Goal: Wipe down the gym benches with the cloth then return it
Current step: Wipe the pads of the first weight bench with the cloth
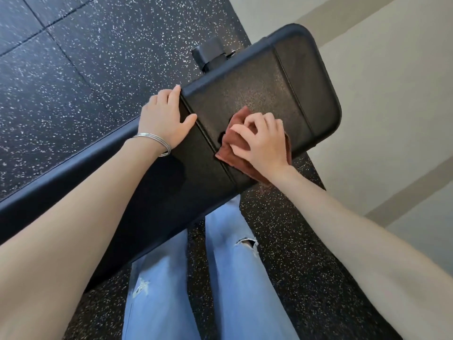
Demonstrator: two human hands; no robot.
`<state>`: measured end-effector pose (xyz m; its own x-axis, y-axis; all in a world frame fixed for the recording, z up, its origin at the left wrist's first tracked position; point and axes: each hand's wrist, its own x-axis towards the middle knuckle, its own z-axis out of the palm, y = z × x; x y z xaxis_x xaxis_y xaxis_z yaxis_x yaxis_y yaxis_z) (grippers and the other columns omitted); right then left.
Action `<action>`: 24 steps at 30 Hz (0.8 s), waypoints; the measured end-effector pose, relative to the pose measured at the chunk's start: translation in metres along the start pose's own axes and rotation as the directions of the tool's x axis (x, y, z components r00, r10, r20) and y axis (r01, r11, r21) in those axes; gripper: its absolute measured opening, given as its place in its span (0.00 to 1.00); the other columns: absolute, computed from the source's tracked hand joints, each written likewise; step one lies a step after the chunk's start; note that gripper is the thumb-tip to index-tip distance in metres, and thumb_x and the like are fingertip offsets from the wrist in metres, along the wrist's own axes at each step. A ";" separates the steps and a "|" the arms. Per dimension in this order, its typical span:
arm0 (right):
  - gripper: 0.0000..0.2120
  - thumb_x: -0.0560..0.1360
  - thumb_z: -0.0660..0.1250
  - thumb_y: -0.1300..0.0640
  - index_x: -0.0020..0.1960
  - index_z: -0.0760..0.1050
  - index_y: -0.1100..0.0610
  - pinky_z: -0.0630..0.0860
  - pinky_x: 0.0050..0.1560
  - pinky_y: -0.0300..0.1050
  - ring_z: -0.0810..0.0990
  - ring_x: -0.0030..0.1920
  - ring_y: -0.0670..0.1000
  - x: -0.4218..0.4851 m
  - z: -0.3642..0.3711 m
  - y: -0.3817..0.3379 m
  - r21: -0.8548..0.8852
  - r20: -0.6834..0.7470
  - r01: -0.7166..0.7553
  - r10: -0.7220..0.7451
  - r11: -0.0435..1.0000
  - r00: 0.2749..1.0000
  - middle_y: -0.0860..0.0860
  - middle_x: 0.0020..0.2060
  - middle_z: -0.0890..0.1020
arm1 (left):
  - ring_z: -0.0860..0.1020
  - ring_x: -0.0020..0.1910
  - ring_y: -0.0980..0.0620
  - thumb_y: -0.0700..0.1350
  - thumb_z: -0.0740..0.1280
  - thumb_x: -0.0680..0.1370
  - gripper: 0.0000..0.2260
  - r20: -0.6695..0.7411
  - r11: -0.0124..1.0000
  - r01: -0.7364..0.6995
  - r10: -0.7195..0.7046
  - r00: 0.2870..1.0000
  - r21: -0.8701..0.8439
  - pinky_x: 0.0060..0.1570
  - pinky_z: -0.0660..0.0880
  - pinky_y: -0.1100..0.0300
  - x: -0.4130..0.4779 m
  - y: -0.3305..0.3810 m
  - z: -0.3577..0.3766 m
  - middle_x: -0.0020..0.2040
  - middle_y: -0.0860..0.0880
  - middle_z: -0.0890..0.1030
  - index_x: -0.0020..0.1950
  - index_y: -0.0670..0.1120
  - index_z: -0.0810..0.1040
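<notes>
A: Where is the cloth?
B: The rust-red cloth (pixel 237 141) lies on the black bench (pixel 247 94), at its right edge, near the rounded end by the wall (pixel 392 94).
A: Who holds it?
B: The right hand (pixel 263 141), fingers curled, bunches it against the pad.
A: And the other?
B: The left hand (pixel 164 117) lies flat on the left edge, fingers straight, holding nothing. Bangles (pixel 158 142) circle that wrist. Jeans (pixel 232 278) and speckled floor (pixel 73 82) show below.
</notes>
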<state>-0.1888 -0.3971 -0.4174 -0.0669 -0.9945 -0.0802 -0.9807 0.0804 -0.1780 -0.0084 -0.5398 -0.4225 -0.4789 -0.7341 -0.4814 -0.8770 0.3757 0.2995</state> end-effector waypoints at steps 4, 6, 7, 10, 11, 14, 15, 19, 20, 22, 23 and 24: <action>0.18 0.75 0.60 0.41 0.59 0.74 0.49 0.69 0.48 0.49 0.72 0.53 0.56 0.073 0.001 -0.013 -0.032 -0.016 -0.246 0.246 0.969 0.969 0.53 0.54 0.75 | 0.63 0.69 0.37 0.55 0.60 0.78 0.31 0.007 1.000 -0.029 0.029 1.000 0.006 0.68 0.60 0.45 -0.004 -0.005 -0.001 0.72 0.39 0.63 0.76 0.42 0.55; 0.18 0.75 0.59 0.40 0.60 0.74 0.48 0.68 0.50 0.47 0.71 0.54 0.54 0.092 0.004 -0.022 -0.024 -0.055 -0.399 0.397 0.917 0.916 0.52 0.55 0.74 | 0.62 0.69 0.37 0.55 0.60 0.78 0.31 0.016 0.999 -0.043 0.043 0.999 0.008 0.68 0.60 0.46 -0.006 -0.007 -0.003 0.73 0.40 0.62 0.76 0.42 0.55; 0.18 0.75 0.59 0.40 0.60 0.73 0.47 0.69 0.50 0.47 0.71 0.54 0.54 0.091 0.006 -0.026 -0.023 -0.070 -0.453 0.451 0.891 0.890 0.52 0.55 0.74 | 0.62 0.70 0.38 0.55 0.60 0.78 0.31 0.027 0.999 -0.049 0.048 0.998 0.007 0.67 0.60 0.46 -0.007 -0.007 -0.003 0.73 0.41 0.62 0.76 0.42 0.55; 0.18 0.76 0.58 0.41 0.60 0.74 0.48 0.70 0.49 0.48 0.72 0.52 0.54 0.053 0.010 -0.042 0.011 -0.089 -0.499 0.498 0.866 0.863 0.52 0.53 0.75 | 0.61 0.70 0.38 0.55 0.59 0.79 0.31 0.050 0.997 -0.077 0.076 0.996 0.020 0.68 0.60 0.46 -0.010 -0.010 -0.006 0.74 0.41 0.61 0.76 0.42 0.54; 0.17 0.75 0.59 0.42 0.59 0.75 0.49 0.71 0.47 0.49 0.72 0.50 0.55 0.035 0.011 -0.048 0.033 -0.101 -0.498 0.499 0.866 0.861 0.53 0.52 0.76 | 0.61 0.70 0.38 0.55 0.59 0.79 0.31 0.051 0.996 -0.089 0.087 0.995 0.032 0.68 0.60 0.46 -0.010 -0.012 -0.007 0.74 0.41 0.60 0.76 0.42 0.54; 0.14 0.74 0.64 0.45 0.54 0.79 0.51 0.72 0.41 0.52 0.74 0.45 0.57 -0.019 0.020 -0.069 0.098 -0.156 -0.557 0.566 0.825 0.810 0.54 0.47 0.78 | 0.62 0.70 0.37 0.55 0.59 0.79 0.31 0.054 0.991 -0.115 0.111 0.992 0.067 0.67 0.61 0.45 -0.011 -0.013 -0.007 0.74 0.40 0.60 0.76 0.41 0.53; 0.13 0.73 0.65 0.46 0.53 0.79 0.52 0.73 0.40 0.53 0.75 0.43 0.58 -0.036 0.024 -0.078 0.116 -0.168 -0.591 0.602 0.798 0.780 0.55 0.46 0.78 | 0.61 0.70 0.37 0.55 0.59 0.79 0.31 0.054 0.990 -0.115 0.111 0.992 0.076 0.68 0.60 0.45 -0.012 -0.012 -0.007 0.74 0.40 0.60 0.76 0.41 0.53; 0.11 0.72 0.69 0.48 0.51 0.80 0.52 0.73 0.39 0.53 0.74 0.43 0.58 -0.077 0.038 -0.103 0.208 -0.159 -0.664 0.695 0.718 0.702 0.55 0.47 0.78 | 0.60 0.71 0.36 0.55 0.60 0.78 0.33 0.016 0.990 -0.099 0.097 0.995 0.102 0.68 0.59 0.44 -0.016 -0.004 -0.001 0.74 0.39 0.59 0.75 0.38 0.53; 0.11 0.71 0.69 0.48 0.51 0.79 0.52 0.73 0.39 0.53 0.74 0.43 0.58 -0.080 0.039 -0.103 0.225 -0.164 -0.665 0.700 0.712 0.695 0.55 0.47 0.78 | 0.60 0.71 0.36 0.54 0.60 0.78 0.33 0.008 0.990 -0.095 0.095 0.995 0.108 0.69 0.59 0.44 -0.016 -0.002 0.000 0.74 0.38 0.58 0.75 0.38 0.53; 0.11 0.71 0.69 0.47 0.50 0.80 0.52 0.72 0.39 0.53 0.73 0.43 0.58 -0.077 0.041 -0.099 0.236 -0.188 -0.680 0.719 0.695 0.669 0.55 0.47 0.78 | 0.59 0.72 0.37 0.55 0.60 0.78 0.34 -0.003 0.988 -0.100 0.101 0.995 0.118 0.69 0.58 0.44 -0.016 -0.001 0.003 0.75 0.38 0.58 0.75 0.37 0.52; 0.11 0.71 0.69 0.47 0.50 0.80 0.52 0.72 0.39 0.53 0.74 0.43 0.58 -0.073 0.041 -0.094 0.245 -0.200 -0.698 0.739 0.673 0.643 0.55 0.47 0.78 | 0.59 0.72 0.37 0.54 0.60 0.78 0.34 -0.007 0.987 -0.109 0.110 0.994 0.122 0.70 0.58 0.44 -0.015 -0.001 0.003 0.75 0.38 0.58 0.75 0.38 0.52; 0.11 0.71 0.69 0.47 0.50 0.80 0.52 0.72 0.39 0.53 0.74 0.43 0.58 -0.068 0.041 -0.088 0.261 -0.216 -0.724 0.769 0.639 0.601 0.55 0.47 0.78 | 0.59 0.72 0.38 0.54 0.60 0.78 0.33 -0.006 0.985 -0.121 0.122 0.992 0.124 0.70 0.58 0.45 -0.013 -0.002 0.003 0.75 0.38 0.58 0.76 0.38 0.52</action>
<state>-0.0905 -0.3334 -0.4364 -0.8345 -0.5504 0.0271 -0.5301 0.7884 -0.3121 -0.0007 -0.5291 -0.4192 -0.5824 -0.6862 -0.4359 -0.8108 0.5287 0.2510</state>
